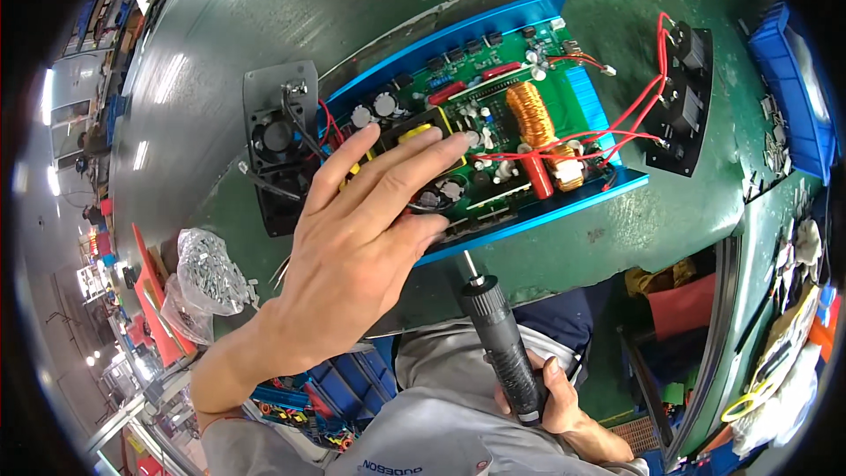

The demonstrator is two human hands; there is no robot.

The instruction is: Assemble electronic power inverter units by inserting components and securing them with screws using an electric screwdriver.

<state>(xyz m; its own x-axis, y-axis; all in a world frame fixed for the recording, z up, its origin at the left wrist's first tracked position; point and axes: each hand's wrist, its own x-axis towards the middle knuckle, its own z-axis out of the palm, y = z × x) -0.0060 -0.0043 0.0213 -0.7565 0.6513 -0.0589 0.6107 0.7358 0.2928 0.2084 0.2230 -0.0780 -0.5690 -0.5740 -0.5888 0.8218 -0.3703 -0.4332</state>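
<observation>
A green circuit board sits in a blue metal housing on the bench before me. It carries a copper-wound coil, capacitors and a red cylindrical part. My left hand lies over the board's left half, fingers stretched across the parts and hiding some of them. A black electric screwdriver is gripped by my right hand near my lap, its bit pointing up at the housing's near edge, apart from it. Wires join a black fan panel on the left and another black panel on the right.
A clear bag of small metal pieces lies at the bench's left, beside a red sheet. At the right stands a blue bin, with loose metal pieces near it. Below the bench edge are blue trays.
</observation>
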